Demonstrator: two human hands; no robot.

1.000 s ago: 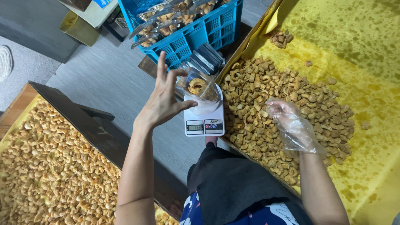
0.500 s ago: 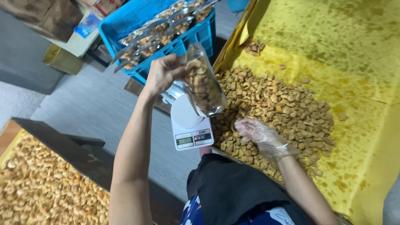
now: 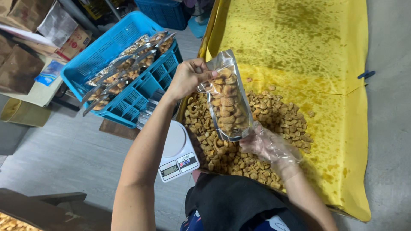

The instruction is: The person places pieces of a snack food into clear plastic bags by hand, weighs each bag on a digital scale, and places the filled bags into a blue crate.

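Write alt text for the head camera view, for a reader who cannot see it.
A person's bare left hand pinches the top of a clear pouch filled with golden snack pieces, while the plastic-gloved right hand supports its bottom. Below lie a snack pile on a yellow sheet, a white kitchen scale and a blue crate of filled pouches.

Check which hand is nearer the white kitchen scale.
Left. The left hand pinches the top of the snack pouch, above the scale; its forearm passes beside it. The gloved right hand supports the pouch's bottom, farther off over the snack pile.
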